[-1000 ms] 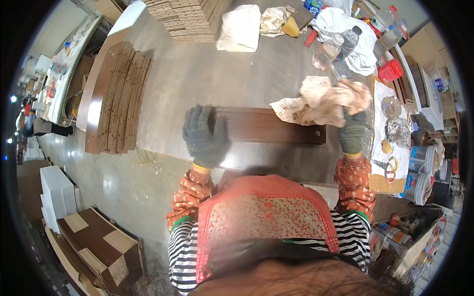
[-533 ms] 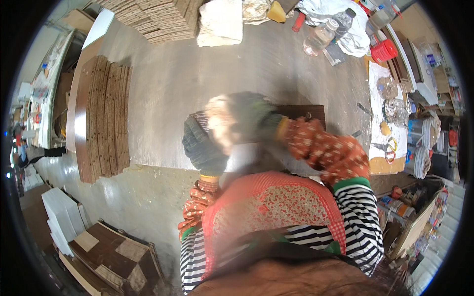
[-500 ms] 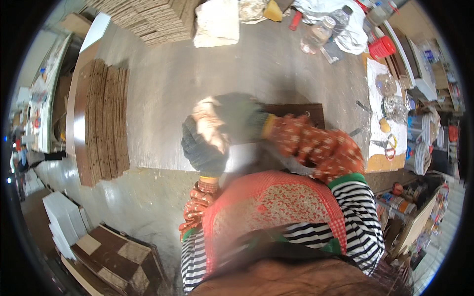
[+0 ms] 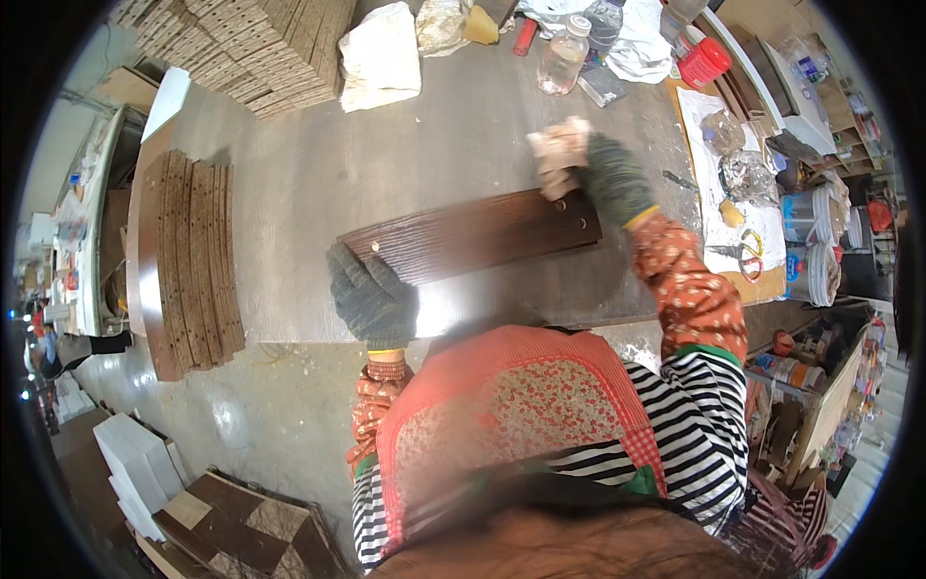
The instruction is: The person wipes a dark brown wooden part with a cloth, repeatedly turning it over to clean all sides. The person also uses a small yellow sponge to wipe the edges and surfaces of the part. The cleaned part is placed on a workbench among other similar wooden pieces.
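A dark brown wood-grain board [image 4: 473,234] with a few small round holes lies slantwise on the table in front of me. My left hand [image 4: 371,299], in a dark grey-green knit glove, grips the board's left end, its fingers bent over the edge. Gloved the same way, my right hand [image 4: 617,181] is closed on a crumpled pale cloth [image 4: 561,156] at the far right end of the board. The cloth rests on or just over the board's far edge; its contact is partly hidden.
Narrow brown boards [image 4: 193,261] stand packed at the left, and a tall stack of panels [image 4: 251,48] is at the back left. Bottles [image 4: 563,58], a white folded cloth [image 4: 381,58] and a red jar [image 4: 704,63] line the back. Scissors [image 4: 750,256] lie at the right.
My right hand has swung right with the cloth, away from my left hand. The left hand has come down onto the board's left end, and most of the board now shows.
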Available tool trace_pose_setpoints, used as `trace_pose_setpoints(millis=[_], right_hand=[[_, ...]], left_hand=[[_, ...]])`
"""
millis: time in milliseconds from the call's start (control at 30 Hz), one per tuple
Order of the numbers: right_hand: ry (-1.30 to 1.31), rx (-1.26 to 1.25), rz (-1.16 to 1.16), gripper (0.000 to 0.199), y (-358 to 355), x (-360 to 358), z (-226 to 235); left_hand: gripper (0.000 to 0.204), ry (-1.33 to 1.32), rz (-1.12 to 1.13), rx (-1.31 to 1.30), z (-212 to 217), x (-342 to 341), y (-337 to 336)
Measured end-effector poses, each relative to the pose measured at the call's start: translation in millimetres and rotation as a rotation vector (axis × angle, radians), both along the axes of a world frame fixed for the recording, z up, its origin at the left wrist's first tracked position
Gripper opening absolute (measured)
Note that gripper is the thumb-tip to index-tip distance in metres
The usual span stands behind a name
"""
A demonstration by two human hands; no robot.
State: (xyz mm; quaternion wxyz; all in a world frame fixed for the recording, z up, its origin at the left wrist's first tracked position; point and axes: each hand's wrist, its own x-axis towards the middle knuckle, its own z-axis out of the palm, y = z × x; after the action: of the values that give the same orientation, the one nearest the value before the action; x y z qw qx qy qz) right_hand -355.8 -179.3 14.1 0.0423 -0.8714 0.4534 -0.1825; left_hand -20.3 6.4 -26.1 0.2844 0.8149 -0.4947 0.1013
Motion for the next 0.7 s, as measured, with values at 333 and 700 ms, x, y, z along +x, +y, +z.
trace_pose_setpoints(millis=[333, 700], right_hand=[[-0.257, -0.028, -0.541, 0.063, 5, -78, 5], [-0.485, -0.145, -0.270, 0.041, 26, -33, 12]], left_hand=[[0.054, -0.420, -0.591, 0.198, 41, -6, -6], [0.091, -0.378, -0.879, 0.346, 59, -25, -34]])
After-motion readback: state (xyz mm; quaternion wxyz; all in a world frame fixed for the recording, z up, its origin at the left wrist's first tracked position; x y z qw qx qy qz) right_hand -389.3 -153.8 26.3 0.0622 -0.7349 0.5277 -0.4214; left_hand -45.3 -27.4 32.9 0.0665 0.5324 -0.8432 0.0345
